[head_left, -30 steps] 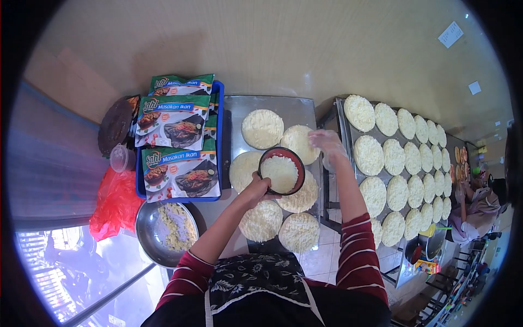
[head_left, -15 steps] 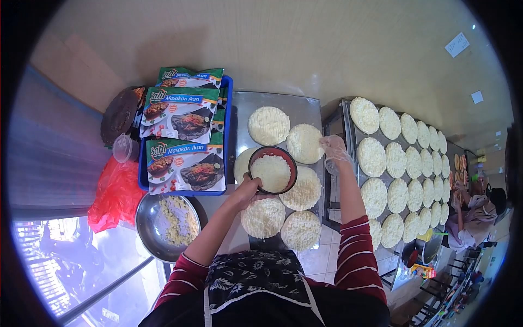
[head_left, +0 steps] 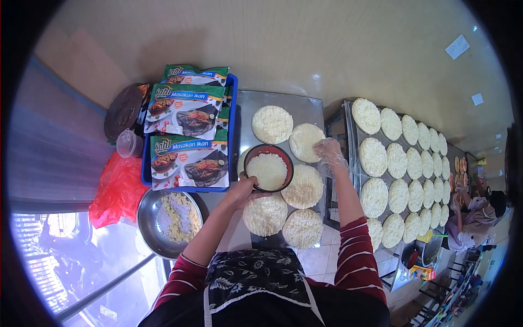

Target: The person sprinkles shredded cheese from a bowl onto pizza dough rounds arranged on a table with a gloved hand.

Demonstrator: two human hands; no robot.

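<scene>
My left hand grips the rim of a round bowl, dark outside and reddish inside. White shreds that look like grated cheese fill much of it. The bowl is above the tray and covers part of a round cake behind it. My right hand wears a clear plastic glove. Its fingers are drawn together at the right edge of a round, pale-topped cake; anything between them is too small to make out. Several similar cakes, such as a cake at the back, lie on the metal tray.
On the right, a rack table bears rows of pale-topped cakes. To the left stand a blue crate with printed food bags, a steel bowl and a red plastic bag. Another person is far right.
My right hand has moved left, from beside the cake to over its edge. The bowl in my left hand has shifted slightly left, while the whole view has turned a little.
</scene>
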